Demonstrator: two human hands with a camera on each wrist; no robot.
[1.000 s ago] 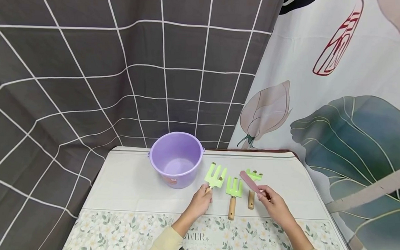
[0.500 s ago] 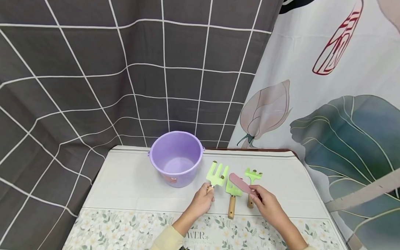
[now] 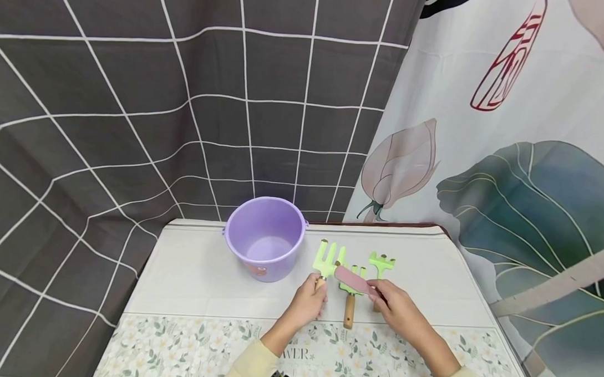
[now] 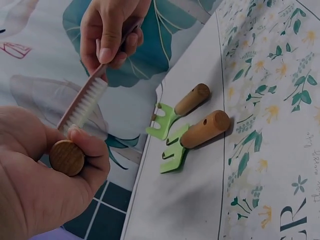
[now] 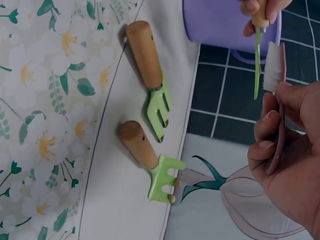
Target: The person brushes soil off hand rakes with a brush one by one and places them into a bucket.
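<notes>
My left hand [image 3: 307, 304] grips the wooden handle of a small green garden fork [image 3: 324, 263], its tines raised and marked with brown spots. A pink brush [image 3: 351, 280] is in my right hand [image 3: 399, 309], held by its handle. White bristles [image 5: 272, 67] face the fork in the right wrist view, where a gap shows between them. Below the brush, a second green garden fork [image 3: 349, 311] lies on the table, partly covered in the head view. To its right lies a small green hand rake [image 3: 381, 261], with brown spots on its tips; my right hand hides part of its handle.
A purple bucket [image 3: 279, 272] stands at the back of the table, left of the tools. The table [image 3: 194, 273] has a white cover with a floral front band [image 3: 176, 345]. A dark gridded curtain [image 3: 133, 166] hangs behind, and a printed white one [image 3: 426, 76] at the right.
My right hand has carried the brush leftward, from over the rake to beside the tines of the held fork. My left hand has shifted only slightly. The bucket and lying tools stay put.
</notes>
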